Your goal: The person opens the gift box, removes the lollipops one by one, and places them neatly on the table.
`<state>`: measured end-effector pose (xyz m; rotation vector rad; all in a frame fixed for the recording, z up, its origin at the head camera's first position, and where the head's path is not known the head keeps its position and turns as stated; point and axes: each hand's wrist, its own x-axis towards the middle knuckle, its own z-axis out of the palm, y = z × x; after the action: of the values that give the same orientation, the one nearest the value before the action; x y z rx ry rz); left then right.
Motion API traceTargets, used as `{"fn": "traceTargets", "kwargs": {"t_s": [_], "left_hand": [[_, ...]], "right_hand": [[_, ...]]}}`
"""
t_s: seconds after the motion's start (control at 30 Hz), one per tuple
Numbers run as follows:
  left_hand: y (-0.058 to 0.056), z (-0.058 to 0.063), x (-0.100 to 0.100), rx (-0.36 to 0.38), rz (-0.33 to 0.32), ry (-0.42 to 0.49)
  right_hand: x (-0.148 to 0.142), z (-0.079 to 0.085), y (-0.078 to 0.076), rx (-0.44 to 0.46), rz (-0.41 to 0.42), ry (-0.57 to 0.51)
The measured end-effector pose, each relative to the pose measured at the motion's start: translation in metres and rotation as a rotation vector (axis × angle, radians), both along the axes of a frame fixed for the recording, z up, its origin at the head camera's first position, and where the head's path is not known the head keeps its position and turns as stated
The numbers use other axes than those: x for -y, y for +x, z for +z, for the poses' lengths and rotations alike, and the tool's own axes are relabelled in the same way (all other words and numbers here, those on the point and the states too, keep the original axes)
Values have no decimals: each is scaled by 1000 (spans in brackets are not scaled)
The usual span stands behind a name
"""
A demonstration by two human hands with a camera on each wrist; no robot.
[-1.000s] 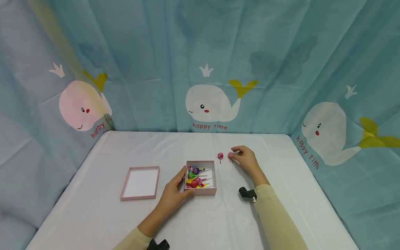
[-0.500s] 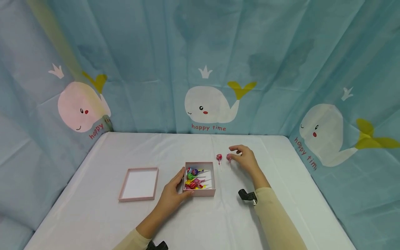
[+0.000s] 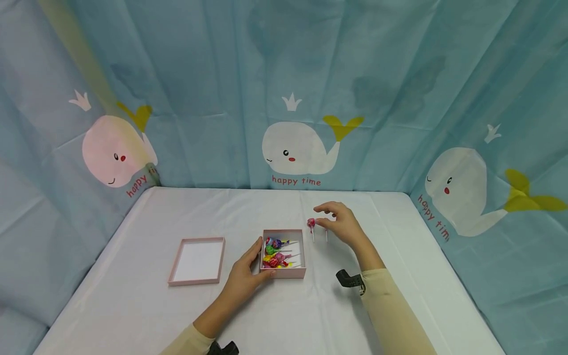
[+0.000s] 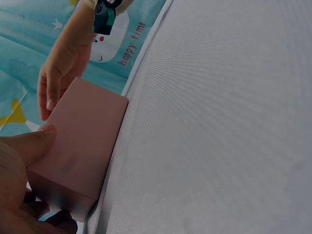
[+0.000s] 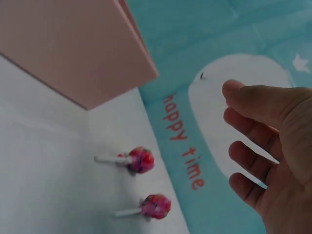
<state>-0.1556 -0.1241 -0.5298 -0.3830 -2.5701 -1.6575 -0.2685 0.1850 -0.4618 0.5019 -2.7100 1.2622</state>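
Note:
My left hand (image 3: 243, 277) grips the left side of an open pink box (image 3: 289, 273), with its thumb on the near wall, as the left wrist view also shows on the box (image 4: 87, 131). Several wrapped lollipops (image 3: 275, 255) lie inside. My right hand (image 3: 345, 226) hovers over the table right of the box, fingers loosely bent and holding nothing. Beneath it in the right wrist view are two red-pink lollipops, one (image 5: 141, 160) nearer the box and another (image 5: 156, 206) beside it, sticks roughly parallel. From the head, the hand hides the head of the right-hand lollipop; its stick (image 3: 326, 235) shows.
A pink-rimmed box lid (image 3: 197, 284) lies left of the box, its white inside facing up. The white-covered table (image 3: 284, 315) meets a blue whale-print curtain (image 3: 213, 148) at its back and sides.
My right hand has let go of the right-hand lollipop, lifted slightly and shifted left toward the other one. My left hand stays on the box.

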Motion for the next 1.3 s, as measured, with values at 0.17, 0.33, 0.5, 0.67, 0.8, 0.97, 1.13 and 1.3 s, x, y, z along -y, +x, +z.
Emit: {"fn": "traceTargets", "kwargs": {"t_s": [0.17,0.33,0.5,0.67,0.8,0.97,1.13,1.3], "left_hand": [[-1,0,0,-6,-8,9],[0,2,-1,-2,-9,9],[2,3,-2,20,-5,-2],[2,3,-2,15,-1,-15],[2,2,-1,8,-3,-13],[1,0,1,-16,-4,-9],[-1,-1,2,-36,-8,-7],[-2,0,2,-24,-23,-6]], "right_hand": [[12,10,8,14,65,-31],[24,14,14,0,138,7],[34,14,17,-31,247,22],[43,10,18,-31,331,31],[50,7,19,22,388,14],[63,2,18,59,452,17],[74,-1,17,114,510,12],[79,-6,18,163,548,7]]}}
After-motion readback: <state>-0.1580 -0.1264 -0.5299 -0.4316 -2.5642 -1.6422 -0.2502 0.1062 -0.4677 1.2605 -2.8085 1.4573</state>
